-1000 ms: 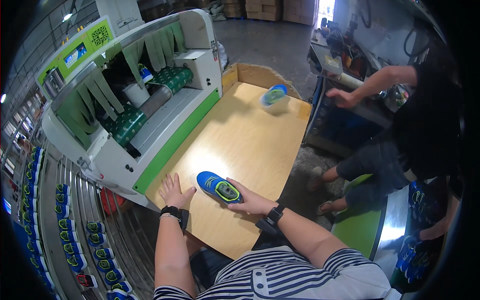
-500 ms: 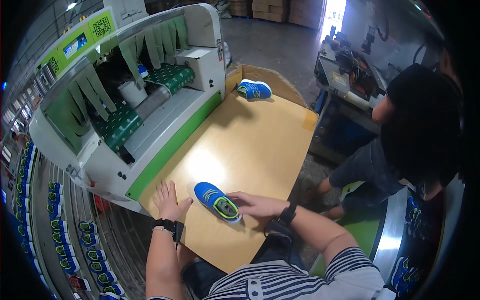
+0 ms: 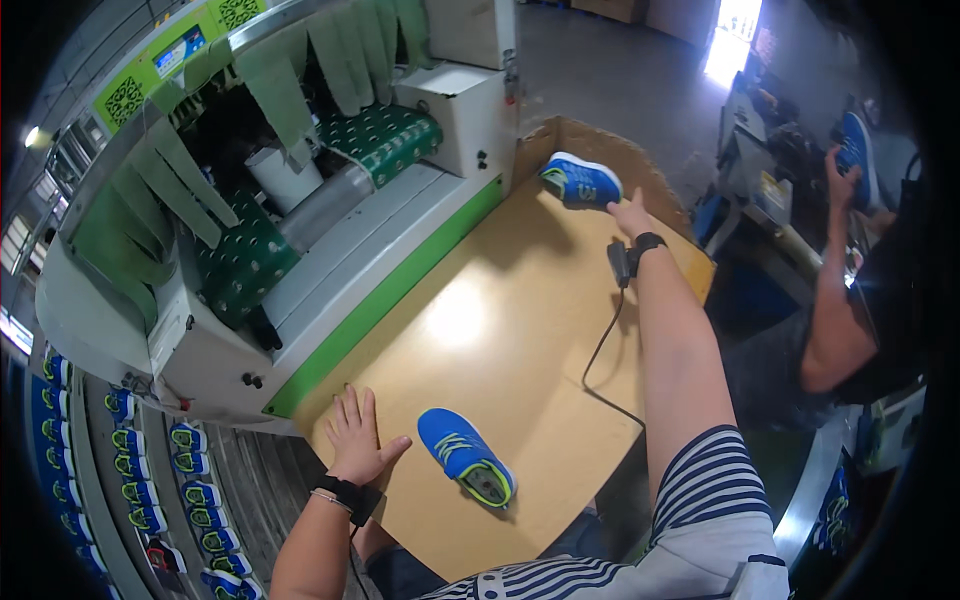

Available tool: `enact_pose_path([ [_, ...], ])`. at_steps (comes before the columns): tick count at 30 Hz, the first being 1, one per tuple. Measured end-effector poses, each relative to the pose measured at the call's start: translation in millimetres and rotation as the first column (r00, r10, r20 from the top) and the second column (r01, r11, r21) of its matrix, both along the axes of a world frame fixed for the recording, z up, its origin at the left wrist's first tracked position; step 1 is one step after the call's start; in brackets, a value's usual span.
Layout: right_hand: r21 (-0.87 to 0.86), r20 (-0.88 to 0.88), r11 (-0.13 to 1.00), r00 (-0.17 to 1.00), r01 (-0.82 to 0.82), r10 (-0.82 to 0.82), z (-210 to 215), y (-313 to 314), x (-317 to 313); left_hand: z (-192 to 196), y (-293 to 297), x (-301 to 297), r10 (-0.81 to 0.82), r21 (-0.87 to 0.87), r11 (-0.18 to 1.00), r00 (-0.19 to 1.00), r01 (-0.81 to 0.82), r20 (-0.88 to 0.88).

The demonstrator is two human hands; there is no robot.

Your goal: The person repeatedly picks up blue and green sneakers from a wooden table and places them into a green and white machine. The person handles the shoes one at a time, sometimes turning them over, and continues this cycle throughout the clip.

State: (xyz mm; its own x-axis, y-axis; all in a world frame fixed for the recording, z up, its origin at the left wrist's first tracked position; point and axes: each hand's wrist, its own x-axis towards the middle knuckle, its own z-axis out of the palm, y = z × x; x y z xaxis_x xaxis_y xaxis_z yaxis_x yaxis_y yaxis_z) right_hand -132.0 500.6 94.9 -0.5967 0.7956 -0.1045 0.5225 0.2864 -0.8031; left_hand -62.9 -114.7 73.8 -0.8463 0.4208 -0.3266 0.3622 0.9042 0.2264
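My left hand (image 3: 358,440) lies flat on the wooden tabletop (image 3: 520,370) with its fingers spread, holding nothing. Just to its right is a blue sneaker (image 3: 466,455) with lime-green lining and a white sole, its opening toward me. At the far end of the table my right hand (image 3: 632,214) reaches a second blue sneaker (image 3: 580,182). Its fingers are stretched out at the right end of that shoe, not wrapped round it; whether they touch it I cannot tell. Both wrists wear a black band, and a cable trails from the right one.
To the left stands a machine with a green conveyor belt (image 3: 385,145) behind hanging fabric strips (image 3: 350,55). A cardboard edge (image 3: 650,185) rims the table's far end. Racks of blue sneakers (image 3: 140,490) are at lower left. At right, a co-worker's hand (image 3: 840,180) holds a blue shoe (image 3: 857,155).
My right hand has left the near sneaker and stretched forward to the far one. My left hand stays flat on the table. The view has shifted, and the co-worker now holds up a shoe.
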Motion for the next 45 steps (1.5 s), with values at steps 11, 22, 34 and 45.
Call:
enact_pose_path([
  [11, 0.341, -0.184, 0.939, 0.983, 0.053, 0.012, -43, -80, 12, 2, 0, -1, 0.003, -0.001, 1.0, 1.0, -0.003, 0.027],
  [22, -0.304, -0.503, 0.884, 0.848, -0.356, 0.168, 63, -182, 176, 5, -5, -14, 0.021, 0.307, 0.948, 0.977, -0.087, 0.212],
  [34, 0.151, -0.246, 0.65, 0.609, -0.745, 0.754, 23, -366, 241, 168, 32, 90, -0.228, 0.869, 0.09, 0.839, -0.487, 0.494],
  [45, -0.035, -0.323, 0.729, 0.698, -0.684, 0.639, 17, -401, 273, 204, 26, -203, 0.739, 0.891, 0.447, 0.532, 0.074, -0.415],
])
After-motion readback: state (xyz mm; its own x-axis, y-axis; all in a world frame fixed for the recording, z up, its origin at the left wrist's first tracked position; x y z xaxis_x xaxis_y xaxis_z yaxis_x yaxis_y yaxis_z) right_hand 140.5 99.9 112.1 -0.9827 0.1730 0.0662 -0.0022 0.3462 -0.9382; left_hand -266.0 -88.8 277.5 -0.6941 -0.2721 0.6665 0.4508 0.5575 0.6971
